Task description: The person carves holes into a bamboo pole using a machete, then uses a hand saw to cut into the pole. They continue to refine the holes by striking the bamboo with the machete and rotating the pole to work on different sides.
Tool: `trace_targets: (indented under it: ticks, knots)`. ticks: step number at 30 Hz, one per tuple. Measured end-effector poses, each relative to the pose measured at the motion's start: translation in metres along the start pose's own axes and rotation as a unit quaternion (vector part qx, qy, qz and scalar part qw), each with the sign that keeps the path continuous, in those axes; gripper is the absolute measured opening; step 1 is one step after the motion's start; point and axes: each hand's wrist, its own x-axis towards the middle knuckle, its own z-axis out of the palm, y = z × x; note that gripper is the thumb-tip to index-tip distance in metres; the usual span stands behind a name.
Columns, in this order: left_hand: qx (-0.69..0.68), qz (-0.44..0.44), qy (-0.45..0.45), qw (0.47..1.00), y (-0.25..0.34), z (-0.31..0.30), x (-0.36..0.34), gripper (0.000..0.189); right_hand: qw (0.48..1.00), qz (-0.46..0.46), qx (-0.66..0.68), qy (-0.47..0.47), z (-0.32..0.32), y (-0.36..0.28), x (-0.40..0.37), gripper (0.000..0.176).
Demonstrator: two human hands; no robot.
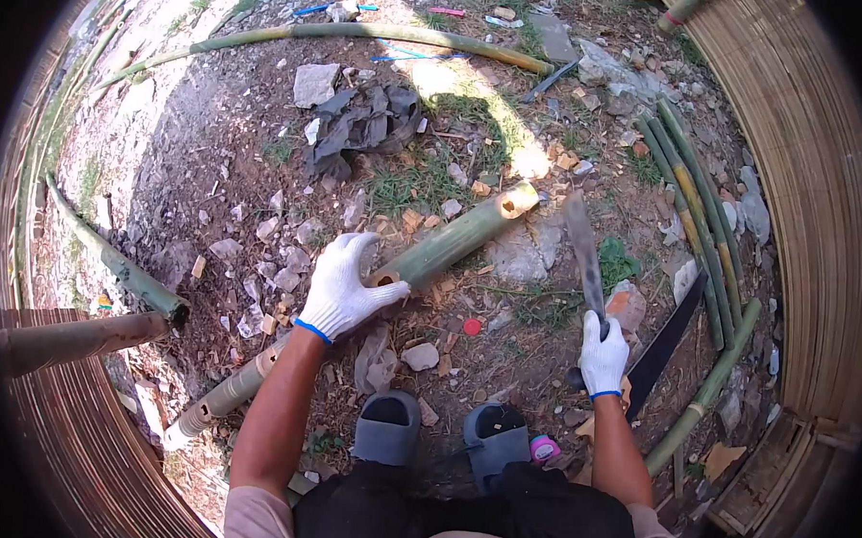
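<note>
A bamboo pole (451, 241) with notches cut into it lies slantwise on the ground before me. My left hand (339, 286), in a white glove with a blue cuff, is over the pole beside one notch. Its thumb and fingers are spread in a C shape, and the thumb appears to touch the bamboo. My right hand (602, 358), gloved the same way, is closed round the dark handle of a machete (583, 242). The blade points away from me, right of the pole's far end, apart from it.
A hand saw (666, 347) rests to the right by several thin bamboo poles (701, 218). A long bamboo pole (364, 32) lies across the back. Crumpled dark cloth (365, 127), stones and wood chips litter the ground. A pink tape measure (544, 449) sits beside my right slipper (496, 443).
</note>
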Motion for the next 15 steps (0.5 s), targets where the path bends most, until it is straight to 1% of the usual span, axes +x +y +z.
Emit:
trace_targets:
  ticks: [1,2,3,4,6,7,8,9,10,12,13,14,15]
  knots:
    - [0.009,-0.001,-0.028,1.0,-0.014,-0.02,-0.02,0.086,1.0,0.021,-0.005,0.009,-0.003,0.021,-0.012,0.049]
    - [0.066,-0.012,-0.105,0.992,-0.027,-0.041,-0.037,0.086,0.997,0.063,-0.019,0.026,-0.005,0.037,-0.023,0.049]
    - [0.103,-0.019,-0.144,0.984,-0.042,-0.052,-0.058,0.085,0.994,0.106,-0.009,0.027,-0.006,0.056,-0.034,0.051]
    - [0.153,-0.003,-0.137,0.979,-0.064,-0.052,-0.083,0.083,0.993,0.098,-0.016,0.067,-0.001,0.076,-0.045,0.052]
    - [0.173,-0.058,-0.188,0.965,-0.079,-0.054,-0.106,0.08,0.986,0.159,-0.019,0.05,0.006,0.107,-0.063,0.05]
    - [0.173,-0.056,-0.17,0.968,-0.089,-0.047,-0.109,0.076,0.987,0.154,-0.016,0.051,0.011,0.105,-0.071,0.05]
    - [0.172,-0.052,-0.153,0.972,-0.095,-0.036,-0.109,0.073,0.982,0.122,-0.116,0.087,0.015,0.104,-0.079,0.052]
    - [0.19,-0.047,-0.171,0.966,-0.093,-0.029,-0.101,0.065,0.964,0.09,-0.214,0.126,0.014,0.1,-0.083,0.055]
    - [0.191,-0.049,-0.204,0.959,-0.091,-0.027,-0.092,0.065,0.964,0.088,-0.211,0.137,0.005,0.086,-0.08,0.055]
    - [0.176,-0.071,-0.237,0.953,-0.087,-0.035,-0.082,0.068,0.973,0.09,-0.142,0.159,-0.023,0.055,-0.072,0.062]
    - [0.17,-0.064,-0.22,0.958,-0.086,-0.035,-0.081,0.069,0.978,0.068,-0.079,0.182,-0.031,0.044,-0.07,0.057]
    - [0.163,-0.058,-0.205,0.963,-0.086,-0.035,-0.079,0.069,0.976,0.069,-0.069,0.197,-0.041,0.032,-0.069,0.057]
    - [0.161,-0.059,-0.203,0.964,-0.071,-0.042,-0.075,0.07,0.989,0.033,-0.038,0.14,-0.052,0.016,-0.071,0.054]
